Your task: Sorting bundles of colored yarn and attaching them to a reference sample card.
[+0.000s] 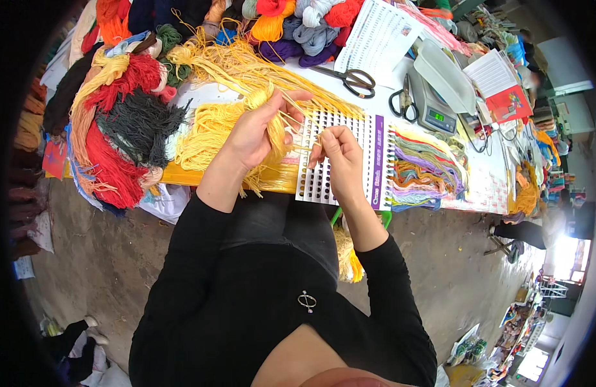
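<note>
Head view: our left hand [254,132] is closed around a bundle of yellow yarn strands [211,132] on the table; our right hand [337,155] pinches one strand over the white perforated thread-organiser card [340,129], beside black-handled scissors [356,79].

Craft workshop, surface [491,174] heaped with coloured yarn bundles [127,122], scissors [353,79], digital scale [430,106], punched thread-sorting card [337,161], bare concrete floor [104,258]
</note>
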Tool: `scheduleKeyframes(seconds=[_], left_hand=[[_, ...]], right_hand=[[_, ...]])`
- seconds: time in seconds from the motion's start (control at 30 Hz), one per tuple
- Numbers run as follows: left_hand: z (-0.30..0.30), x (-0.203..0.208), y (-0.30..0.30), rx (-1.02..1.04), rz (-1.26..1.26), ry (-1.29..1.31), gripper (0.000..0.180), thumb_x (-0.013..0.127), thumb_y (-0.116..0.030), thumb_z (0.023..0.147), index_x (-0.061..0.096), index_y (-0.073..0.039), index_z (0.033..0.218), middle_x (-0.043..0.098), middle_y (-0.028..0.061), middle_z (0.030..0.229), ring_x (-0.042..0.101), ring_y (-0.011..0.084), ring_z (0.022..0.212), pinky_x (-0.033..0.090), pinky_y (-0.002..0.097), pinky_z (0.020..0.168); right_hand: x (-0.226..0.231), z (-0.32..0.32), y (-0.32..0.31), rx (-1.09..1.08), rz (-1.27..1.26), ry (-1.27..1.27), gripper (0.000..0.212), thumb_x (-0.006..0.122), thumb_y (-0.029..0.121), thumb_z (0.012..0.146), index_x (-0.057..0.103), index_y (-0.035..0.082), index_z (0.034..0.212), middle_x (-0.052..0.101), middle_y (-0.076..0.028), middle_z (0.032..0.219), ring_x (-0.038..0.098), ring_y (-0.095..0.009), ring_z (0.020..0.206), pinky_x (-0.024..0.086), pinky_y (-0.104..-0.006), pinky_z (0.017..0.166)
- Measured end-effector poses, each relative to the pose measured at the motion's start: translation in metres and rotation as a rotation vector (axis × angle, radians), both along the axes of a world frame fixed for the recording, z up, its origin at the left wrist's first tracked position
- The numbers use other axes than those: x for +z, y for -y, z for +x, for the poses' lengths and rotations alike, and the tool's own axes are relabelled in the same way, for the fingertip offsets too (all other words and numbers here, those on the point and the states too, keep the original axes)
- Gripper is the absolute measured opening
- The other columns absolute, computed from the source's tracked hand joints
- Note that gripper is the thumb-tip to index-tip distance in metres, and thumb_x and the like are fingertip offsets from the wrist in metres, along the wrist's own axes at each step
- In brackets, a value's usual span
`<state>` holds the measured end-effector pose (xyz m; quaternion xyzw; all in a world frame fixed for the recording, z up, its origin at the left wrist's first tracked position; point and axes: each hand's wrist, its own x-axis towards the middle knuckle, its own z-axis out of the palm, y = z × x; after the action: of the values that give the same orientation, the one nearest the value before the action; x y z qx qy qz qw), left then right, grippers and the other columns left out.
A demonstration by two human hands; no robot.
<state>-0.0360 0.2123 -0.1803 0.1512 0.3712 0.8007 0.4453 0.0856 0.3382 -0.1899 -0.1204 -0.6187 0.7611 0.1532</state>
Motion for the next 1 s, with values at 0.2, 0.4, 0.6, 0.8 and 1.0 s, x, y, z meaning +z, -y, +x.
scheduleKeyframes(seconds=[0.2,0.4,0.6,0.8,1.0], left_hand=[[0.000,0.005,0.002,-0.008,-0.007,-0.047,0.049,0.027,-0.038,0.096,0.046,0.001,0.121,0.053,0.0048,0.083,0.052,0.0081,0.069,0.040,0.0176,0.048],[0.004,0.018,0.002,-0.005,-0.194,-0.135,0.050,0.029,-0.041,0.096,0.053,-0.001,0.111,0.053,0.0037,0.076,0.050,0.0075,0.062,0.034,0.0158,0.043],[-0.058,0.026,0.081,0.338,-0.426,0.121,0.038,0.047,-0.039,0.091,0.039,-0.019,0.059,0.029,-0.0109,0.047,0.020,0.0009,0.033,0.012,0.0174,0.031],[-0.133,0.068,0.219,0.688,-0.238,0.018,0.036,0.043,-0.031,0.094,0.036,-0.016,0.063,0.026,-0.0069,0.052,0.020,0.0035,0.038,0.016,0.0188,0.034],[-0.194,0.090,0.288,0.985,-0.267,-0.128,0.029,0.047,-0.029,0.093,0.040,-0.011,0.070,0.029,-0.0060,0.056,0.023,0.0027,0.041,0.017,0.0177,0.036]], right_hand=[[0.003,0.001,0.002,0.007,-0.002,-0.023,0.016,0.045,0.018,0.094,0.045,0.002,0.089,0.054,-0.005,0.068,0.052,-0.010,0.057,0.043,-0.0212,0.056],[0.004,0.009,-0.002,-0.013,0.734,0.039,0.009,0.057,0.007,0.085,0.056,-0.001,0.087,0.055,-0.004,0.072,0.050,-0.010,0.064,0.041,-0.0217,0.060],[0.040,0.032,-0.090,-0.260,-0.091,-0.342,0.020,0.049,0.021,0.091,0.056,0.002,0.093,0.057,-0.012,0.108,0.054,-0.022,0.100,0.043,-0.0374,0.089],[0.067,0.117,-0.266,-0.236,-0.694,-0.694,0.014,0.041,0.012,0.093,0.046,-0.001,0.095,0.050,-0.008,0.088,0.049,-0.016,0.078,0.039,-0.0258,0.062],[0.070,0.257,-0.475,-1.059,-0.014,-0.177,0.018,0.047,0.019,0.090,0.052,0.002,0.094,0.047,-0.002,0.067,0.041,-0.010,0.055,0.033,-0.0213,0.050]])
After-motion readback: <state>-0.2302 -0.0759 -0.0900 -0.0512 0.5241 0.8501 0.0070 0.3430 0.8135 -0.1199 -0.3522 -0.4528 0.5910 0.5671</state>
